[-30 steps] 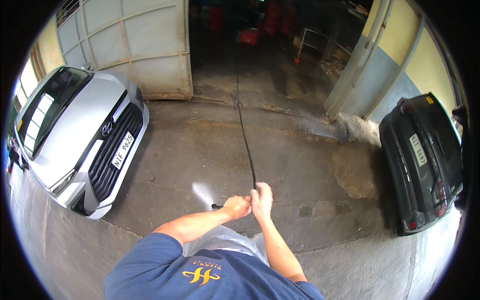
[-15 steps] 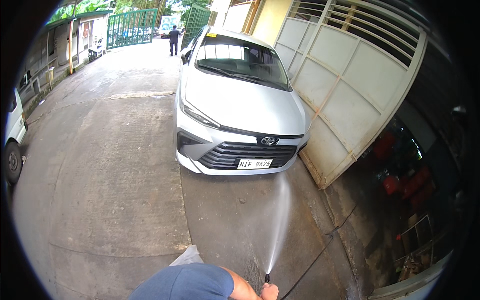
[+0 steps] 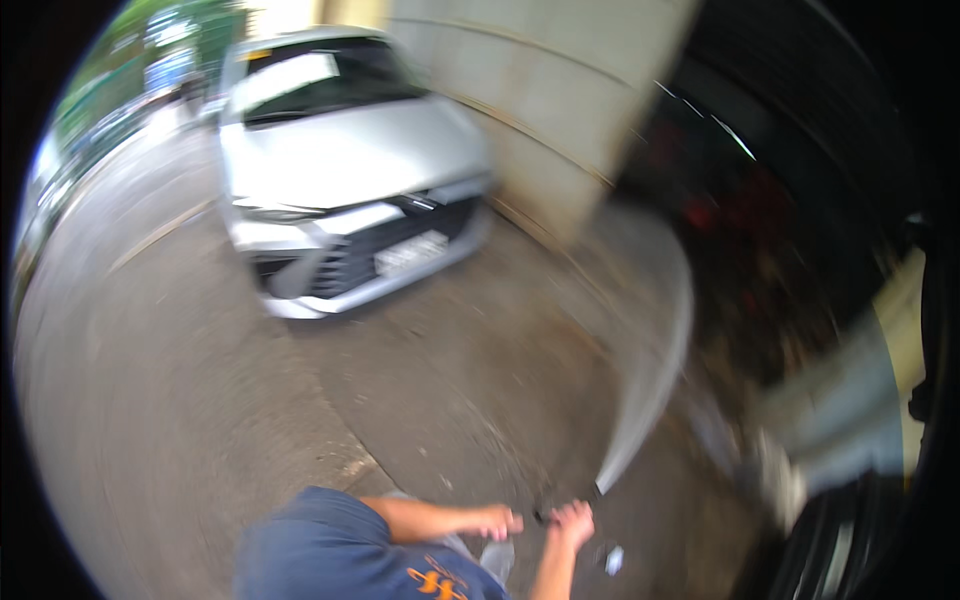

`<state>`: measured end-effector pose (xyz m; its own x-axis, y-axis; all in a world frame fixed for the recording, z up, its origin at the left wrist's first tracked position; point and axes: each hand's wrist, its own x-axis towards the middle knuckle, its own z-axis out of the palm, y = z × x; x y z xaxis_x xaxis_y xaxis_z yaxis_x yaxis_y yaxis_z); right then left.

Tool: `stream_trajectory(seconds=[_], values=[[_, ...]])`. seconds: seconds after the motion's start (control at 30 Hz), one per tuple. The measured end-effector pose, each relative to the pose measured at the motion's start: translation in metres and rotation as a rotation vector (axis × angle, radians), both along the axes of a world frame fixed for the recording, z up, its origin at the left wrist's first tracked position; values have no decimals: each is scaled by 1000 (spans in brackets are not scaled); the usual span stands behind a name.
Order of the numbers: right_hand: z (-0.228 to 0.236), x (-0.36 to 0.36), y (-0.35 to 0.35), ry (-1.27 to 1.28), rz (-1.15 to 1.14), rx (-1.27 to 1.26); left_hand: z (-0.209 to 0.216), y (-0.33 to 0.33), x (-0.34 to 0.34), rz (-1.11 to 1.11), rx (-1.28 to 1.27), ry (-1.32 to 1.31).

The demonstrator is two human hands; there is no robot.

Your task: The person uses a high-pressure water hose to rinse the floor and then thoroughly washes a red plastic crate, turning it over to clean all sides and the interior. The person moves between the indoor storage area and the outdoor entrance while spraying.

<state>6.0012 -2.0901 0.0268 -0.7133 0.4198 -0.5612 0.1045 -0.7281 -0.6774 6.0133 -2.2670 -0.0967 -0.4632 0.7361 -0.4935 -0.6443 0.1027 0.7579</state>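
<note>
My right hand (image 3: 572, 524) is closed around a dark hose nozzle (image 3: 599, 489). From its tip a white water jet (image 3: 660, 370) curves away to the far right, toward the dark doorway. My left hand (image 3: 494, 522) is just left of the right one, its fingers stretched out and somewhat smeared, with nothing plainly in them. Between the hands shows a small dark piece (image 3: 541, 516), perhaps part of the nozzle or hose; I cannot tell. Ahead to the left stands a silver car (image 3: 350, 165), its front toward me and apart from the water.
A tall pale metal gate (image 3: 560, 110) stands beside the car, next to a dark opening (image 3: 740, 220) with blurred red things inside. Wet concrete ground (image 3: 430, 390) lies ahead. At the lower right is a dark ribbed object (image 3: 840, 550); a small whitish object (image 3: 614, 560) lies near my right hand.
The view has swung right, so the car now sits farther left. The water jet has turned from the car's front toward the doorway. Both hands now show, apart from each other.
</note>
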Motion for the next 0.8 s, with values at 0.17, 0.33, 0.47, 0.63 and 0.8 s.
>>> stream_trajectory(seconds=[0.17,0.33,0.47,0.63,0.8], values=[[-14,31,-8,-77,-334,-326,62,32,-30,479,-16,-365],[-37,63,9,-178,-491,-578,113,71,-4,787,271,-476],[-66,81,-18,-167,-293,-746,122,73,5,654,226,-243],[-84,106,-56,-307,367,-455,128,56,-4,514,-362,807],[-54,119,-37,-451,155,199,126,23,9,25,-753,1169]])
